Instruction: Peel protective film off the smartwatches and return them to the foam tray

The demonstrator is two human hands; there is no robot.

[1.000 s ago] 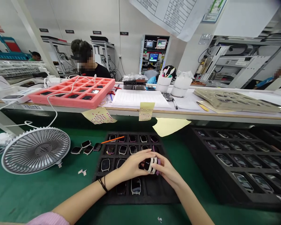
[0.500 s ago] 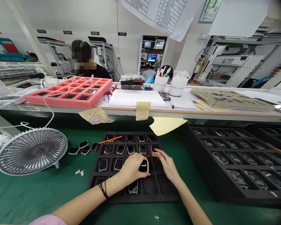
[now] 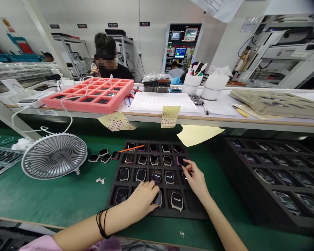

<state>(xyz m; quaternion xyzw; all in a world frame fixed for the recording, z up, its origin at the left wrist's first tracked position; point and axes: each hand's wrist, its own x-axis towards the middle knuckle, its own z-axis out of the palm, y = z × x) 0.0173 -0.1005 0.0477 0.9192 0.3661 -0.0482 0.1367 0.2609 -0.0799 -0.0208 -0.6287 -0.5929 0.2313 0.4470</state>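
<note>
A black foam tray in front of me holds several smartwatches in its compartments. My left hand is closed on a smartwatch in the front row, its fingers covering part of the case. To its right lies a pale-framed smartwatch with a white logo lit on its screen. My right hand pinches at a dark smartwatch by the tray's right side, mostly hidden by the fingers. Just above those fingertips sits a purple smartwatch.
An orange stick lies across the tray's back edge, near several loose watches. A fan stands at left. Another black foam tray of watches is at right. A shelf bearing a pink foam tray crosses ahead.
The view has shifted. My left hand has let go of the lit watch it held and gone to another; a formerly bare front-row compartment now holds a lit watch. My right hand stays at the tray's right side.
</note>
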